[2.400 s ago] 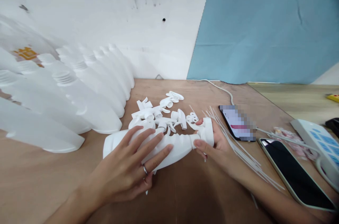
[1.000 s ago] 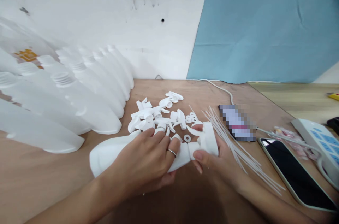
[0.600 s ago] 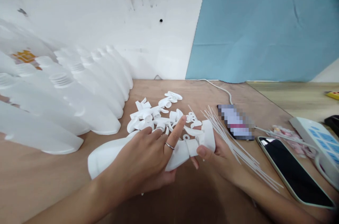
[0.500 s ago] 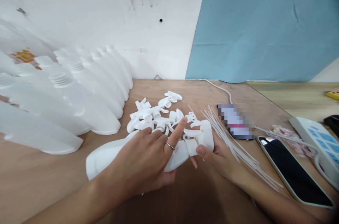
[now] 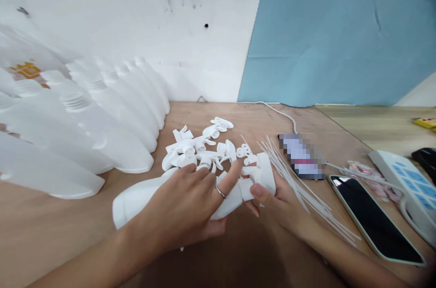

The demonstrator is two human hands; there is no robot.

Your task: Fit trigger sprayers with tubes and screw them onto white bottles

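A white plastic spray bottle (image 5: 136,197) lies tilted across both hands, its base to the left. My left hand (image 5: 190,201), with a ring on the index finger, is closed round the bottle's body; that index finger is bent at the trigger. At the neck, my right hand (image 5: 279,201) grips the white trigger spray head (image 5: 264,172), thumb on its near side. The head sits on the bottle; the threads are hidden. Just behind lie loose white trigger heads (image 5: 190,147) in a pile, with small white rings (image 5: 243,151) beside them.
White bottles without heads (image 5: 112,120) stand in rows at the left. Thin white tubes (image 5: 303,188) lie right of my hands. Further right are a phone with a lit screen (image 5: 301,156), a dark-screened phone (image 5: 378,222), and a power strip (image 5: 405,183) with cables.
My left index finger has bent from nearly straight and pulled in toward the trigger. Bottle and right hand have barely moved; the view has shifted slightly.
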